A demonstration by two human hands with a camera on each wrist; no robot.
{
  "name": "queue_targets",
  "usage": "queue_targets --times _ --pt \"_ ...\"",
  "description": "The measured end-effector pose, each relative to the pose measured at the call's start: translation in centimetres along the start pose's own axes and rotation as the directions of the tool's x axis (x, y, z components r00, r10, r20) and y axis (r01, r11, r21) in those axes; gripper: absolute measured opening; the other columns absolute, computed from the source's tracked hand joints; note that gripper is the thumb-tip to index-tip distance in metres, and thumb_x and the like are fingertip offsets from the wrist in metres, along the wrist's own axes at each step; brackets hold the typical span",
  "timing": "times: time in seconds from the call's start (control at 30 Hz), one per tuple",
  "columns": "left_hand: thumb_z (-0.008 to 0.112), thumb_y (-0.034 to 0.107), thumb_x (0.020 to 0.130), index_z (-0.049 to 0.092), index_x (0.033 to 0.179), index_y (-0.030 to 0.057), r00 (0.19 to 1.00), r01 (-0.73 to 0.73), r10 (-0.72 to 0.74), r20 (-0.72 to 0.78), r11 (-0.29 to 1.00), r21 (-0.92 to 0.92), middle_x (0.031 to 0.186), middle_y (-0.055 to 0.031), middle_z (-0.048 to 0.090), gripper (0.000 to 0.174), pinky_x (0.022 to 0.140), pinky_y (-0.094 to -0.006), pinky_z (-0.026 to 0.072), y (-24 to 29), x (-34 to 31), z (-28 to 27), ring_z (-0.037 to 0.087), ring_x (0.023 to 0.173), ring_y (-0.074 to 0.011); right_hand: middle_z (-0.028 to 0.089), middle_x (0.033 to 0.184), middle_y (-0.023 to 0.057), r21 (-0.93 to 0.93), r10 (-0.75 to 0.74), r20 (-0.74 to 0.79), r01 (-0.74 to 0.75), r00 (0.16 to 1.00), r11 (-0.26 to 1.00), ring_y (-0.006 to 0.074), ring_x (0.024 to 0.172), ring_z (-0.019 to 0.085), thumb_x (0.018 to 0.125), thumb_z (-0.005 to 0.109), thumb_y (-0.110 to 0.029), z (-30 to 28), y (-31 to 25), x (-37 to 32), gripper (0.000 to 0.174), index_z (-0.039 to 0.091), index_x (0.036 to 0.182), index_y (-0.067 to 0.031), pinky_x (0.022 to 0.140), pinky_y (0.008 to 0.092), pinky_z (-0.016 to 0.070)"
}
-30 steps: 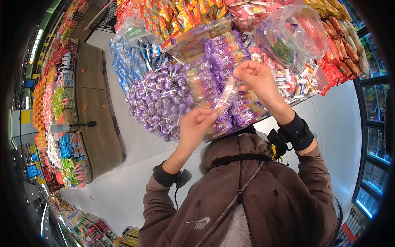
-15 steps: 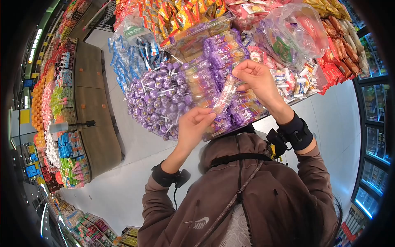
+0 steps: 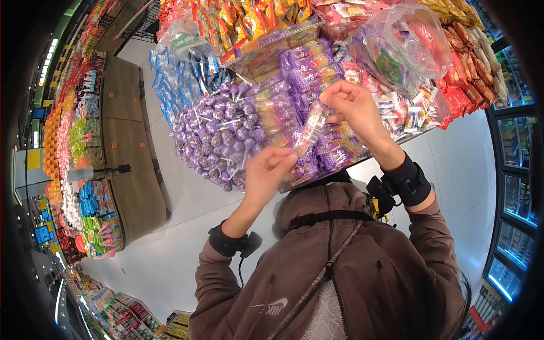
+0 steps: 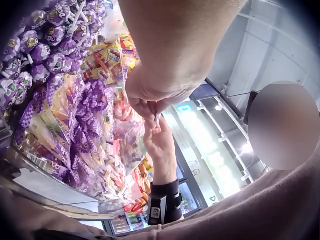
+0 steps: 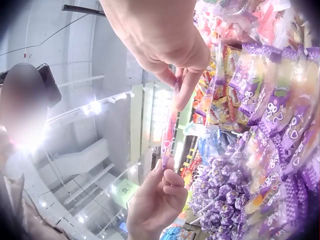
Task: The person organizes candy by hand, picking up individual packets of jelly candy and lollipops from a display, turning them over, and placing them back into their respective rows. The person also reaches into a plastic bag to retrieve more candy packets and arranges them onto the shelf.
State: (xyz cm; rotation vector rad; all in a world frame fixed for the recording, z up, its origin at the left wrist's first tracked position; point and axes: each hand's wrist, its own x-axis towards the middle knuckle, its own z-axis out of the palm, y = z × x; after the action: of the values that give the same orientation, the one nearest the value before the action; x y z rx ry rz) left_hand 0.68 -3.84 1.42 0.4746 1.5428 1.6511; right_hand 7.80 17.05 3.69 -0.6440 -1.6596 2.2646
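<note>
A slim clear candy packet with a printed barcode is stretched between both hands, above rows of purple-and-clear packets. The left hand pinches its lower end between thumb and fingers. At the upper end, the right hand pinches it the same way. The right wrist view shows the packet edge-on, with the right hand above and the left hand below. In the left wrist view the left hand covers most of the packet, and the right hand is beyond it.
Purple-wrapped lollipops are heaped left of the packets. Blue packets lie behind them, yellow-and-red bags at the back. A clear plastic bag sits on the right side. A wooden shelf unit and a cart stand left.
The two hands keep hold of the packet in nearly the same place; its printed side shows slightly differently. The view of the display has shifted a little.
</note>
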Motion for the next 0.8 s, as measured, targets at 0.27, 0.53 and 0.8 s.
queue_targets --times 0.27,0.53,0.8 --pt "0.054 0.01 0.087 0.052 0.098 0.0005 0.996 -0.047 0.068 0.06 0.95 -0.308 0.092 -0.0064 0.061 0.015 0.068 -0.0218 0.0466 -2.3 -0.1 0.4 0.057 0.078 -0.0087 0.054 0.114 0.0183 0.123 -0.178 0.392 0.14 0.902 0.982 0.0237 0.107 0.052 0.08 0.057 -0.001 1.3 0.4 -2.1 0.047 0.04 0.123 0.0038 0.091 0.0328 0.0424" --pt "0.052 0.012 0.088 0.044 0.12 0.001 0.986 0.122 -0.074 0.151 0.934 -0.335 0.109 -0.0055 0.057 0.035 0.073 -0.0235 0.0474 -2.9 -0.7 1.5 0.058 0.086 -0.0106 0.055 0.113 0.0122 0.032 -0.067 0.449 0.059 0.891 0.998 0.0145 0.096 0.055 0.089 0.049 -0.016 2.5 3.2 -3.9 0.036 0.045 0.119 0.0033 0.084 0.0279 0.0427" --pt "0.057 0.012 0.083 0.051 0.105 0.0022 0.952 -0.278 0.157 0.262 0.802 0.528 0.104 -0.0058 0.058 0.025 0.077 -0.0299 0.045 -4.2 -1.1 -1.3 0.057 0.089 -0.0177 0.056 0.099 0.0092 -0.536 -0.227 0.368 0.406 0.901 0.74 0.0185 0.086 0.057 0.089 0.046 -0.022 1.0 1.6 -0.8 0.038 0.044 0.121 -0.0008 0.071 0.0296 0.0446"
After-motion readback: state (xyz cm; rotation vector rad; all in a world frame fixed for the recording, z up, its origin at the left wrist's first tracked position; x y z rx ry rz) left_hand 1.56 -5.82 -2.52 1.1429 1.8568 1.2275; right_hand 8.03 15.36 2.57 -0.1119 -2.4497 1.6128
